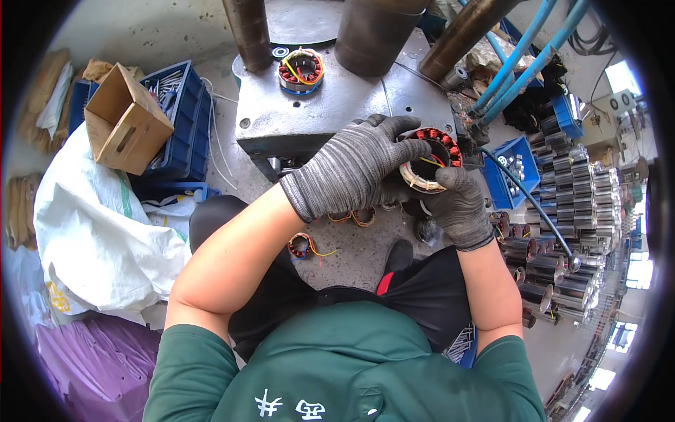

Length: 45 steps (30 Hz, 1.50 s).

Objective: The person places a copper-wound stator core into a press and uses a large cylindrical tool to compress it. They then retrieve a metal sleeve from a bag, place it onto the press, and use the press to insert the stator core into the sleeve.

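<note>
A ring-shaped motor stator (424, 185) with red coils and pale lacing is held up in front of the metal press bed. My left hand (362, 158), in a grey striped knit glove, grips its left side, with fingers reaching over the rim towards the opening. On the lower right side, my right hand (460, 207), gloved alike, is closed on the same ring. A yellow wire shows inside the opening. Beyond my left hand, a second stator (301, 86) with red coils and yellow leads sits on the press bed (271, 116).
Thick steel columns (373, 42) rise from the bed. At left are an open cardboard box (133, 133), blue crates (190, 133) and a white sack (98, 218). Several metal cylinders (562, 190) are stacked at right, near a blue bin (512, 176). Another stator (299, 245) lies on the floor.
</note>
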Each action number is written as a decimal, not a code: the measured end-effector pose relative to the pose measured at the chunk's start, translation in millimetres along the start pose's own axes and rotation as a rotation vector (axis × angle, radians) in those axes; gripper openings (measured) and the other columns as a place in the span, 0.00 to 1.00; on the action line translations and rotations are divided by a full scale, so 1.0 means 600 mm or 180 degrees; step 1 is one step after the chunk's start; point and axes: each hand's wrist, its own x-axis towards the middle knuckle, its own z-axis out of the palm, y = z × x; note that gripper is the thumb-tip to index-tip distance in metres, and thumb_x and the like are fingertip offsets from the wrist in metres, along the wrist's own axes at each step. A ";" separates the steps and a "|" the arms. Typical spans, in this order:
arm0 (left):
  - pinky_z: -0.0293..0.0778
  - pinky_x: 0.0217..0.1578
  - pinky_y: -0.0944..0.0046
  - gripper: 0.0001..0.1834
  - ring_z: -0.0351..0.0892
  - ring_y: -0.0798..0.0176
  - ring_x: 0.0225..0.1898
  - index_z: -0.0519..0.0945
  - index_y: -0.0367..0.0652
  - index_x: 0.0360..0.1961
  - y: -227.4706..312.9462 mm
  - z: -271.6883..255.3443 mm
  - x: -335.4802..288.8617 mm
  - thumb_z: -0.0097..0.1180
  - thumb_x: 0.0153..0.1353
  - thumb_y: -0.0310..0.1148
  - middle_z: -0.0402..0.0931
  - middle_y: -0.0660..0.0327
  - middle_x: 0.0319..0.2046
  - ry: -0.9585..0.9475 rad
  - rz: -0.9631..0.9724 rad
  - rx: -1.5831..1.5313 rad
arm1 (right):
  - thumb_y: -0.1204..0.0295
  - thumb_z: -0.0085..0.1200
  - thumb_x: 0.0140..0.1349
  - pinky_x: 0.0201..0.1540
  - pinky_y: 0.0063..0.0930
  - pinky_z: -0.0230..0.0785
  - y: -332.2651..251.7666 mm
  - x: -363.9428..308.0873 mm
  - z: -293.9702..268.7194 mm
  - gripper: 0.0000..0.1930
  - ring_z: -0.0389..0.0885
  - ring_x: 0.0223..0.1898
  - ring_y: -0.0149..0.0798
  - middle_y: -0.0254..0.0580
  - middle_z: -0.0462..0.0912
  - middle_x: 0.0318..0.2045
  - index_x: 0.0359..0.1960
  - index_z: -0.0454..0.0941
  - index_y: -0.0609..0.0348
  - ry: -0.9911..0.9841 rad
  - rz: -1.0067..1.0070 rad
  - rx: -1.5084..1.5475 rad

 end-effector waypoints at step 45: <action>0.73 0.51 0.62 0.29 0.73 0.67 0.47 0.76 0.38 0.51 0.010 0.038 -0.009 0.75 0.57 0.44 0.73 0.62 0.43 0.0222 -0.1325 -0.1493 | 0.72 0.66 0.62 0.51 0.27 0.78 0.022 0.043 -0.016 0.20 0.84 0.47 0.30 0.38 0.86 0.46 0.56 0.78 0.62 0.0848 -0.1168 -0.2034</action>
